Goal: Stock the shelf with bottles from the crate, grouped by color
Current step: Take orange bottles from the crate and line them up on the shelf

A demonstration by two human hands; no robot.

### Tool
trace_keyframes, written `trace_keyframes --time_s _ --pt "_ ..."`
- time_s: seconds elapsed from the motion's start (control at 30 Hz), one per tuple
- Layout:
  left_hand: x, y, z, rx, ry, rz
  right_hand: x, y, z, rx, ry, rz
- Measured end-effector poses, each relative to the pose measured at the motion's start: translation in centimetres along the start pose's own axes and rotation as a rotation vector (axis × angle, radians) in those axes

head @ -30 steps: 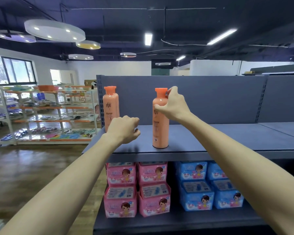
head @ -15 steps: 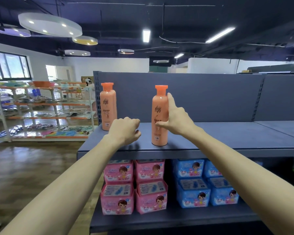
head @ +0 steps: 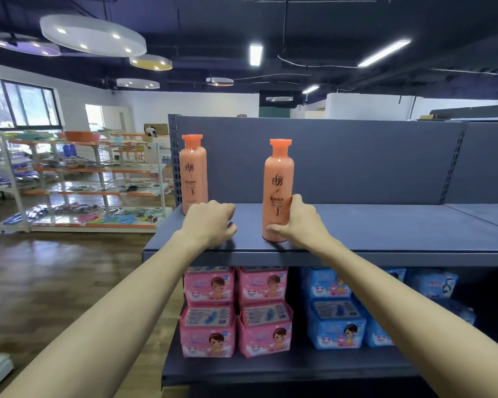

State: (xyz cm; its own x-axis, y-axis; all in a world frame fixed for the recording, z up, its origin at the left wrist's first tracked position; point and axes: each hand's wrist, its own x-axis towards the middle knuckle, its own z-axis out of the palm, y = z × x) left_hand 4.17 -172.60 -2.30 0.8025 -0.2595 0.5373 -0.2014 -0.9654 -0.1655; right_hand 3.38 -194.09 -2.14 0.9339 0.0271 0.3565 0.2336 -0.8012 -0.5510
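The right hand (head: 299, 225) holds the lower part of an orange bottle (head: 278, 191), fingers curled around it. This bottle stands upright near the front edge of the grey shelf (head: 385, 234). The left hand (head: 210, 225) rests on the front edge with curled fingers and holds nothing. A second orange bottle (head: 193, 173) stands at the back left corner.

1. Pink packages (head: 236, 311) sit stacked two high on the lower tier, toward the left.
2. Blue packages (head: 337, 314) are stacked just beside them on the right.
3. A white rack with orange edges (head: 84, 182) stands far left, holding assorted goods.
4. Round ceiling lamps (head: 94, 34) hang above it.
5. A window (head: 20, 106) shows at the far left wall.
6. The floor (head: 55, 282) is dark wood.
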Motion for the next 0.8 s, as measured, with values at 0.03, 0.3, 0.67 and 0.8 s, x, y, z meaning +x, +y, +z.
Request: trace_keyframes --time_s 0.03,0.3,0.67,0.8 --pt "-0.1 -0.3 0.1 0.006 -0.001 0.001 0.1 -0.2 0.2 0.001 -0.006 -0.003" --pt "-1.7 -3.9 0.5 0.055 -0.033 -0.013 0.8 -3.7 3.4 0.001 -0.039 -0.076" --pt "-4.0 -10.0 0.3 0.076 -0.072 -0.08 2.3 -11.0 9.0 0.039 -0.136 -0.153" --pt "-4.6 -11.4 0.6 0.051 -0.078 -0.104 3.0 -12.9 10.9 0.036 -0.142 -0.14"
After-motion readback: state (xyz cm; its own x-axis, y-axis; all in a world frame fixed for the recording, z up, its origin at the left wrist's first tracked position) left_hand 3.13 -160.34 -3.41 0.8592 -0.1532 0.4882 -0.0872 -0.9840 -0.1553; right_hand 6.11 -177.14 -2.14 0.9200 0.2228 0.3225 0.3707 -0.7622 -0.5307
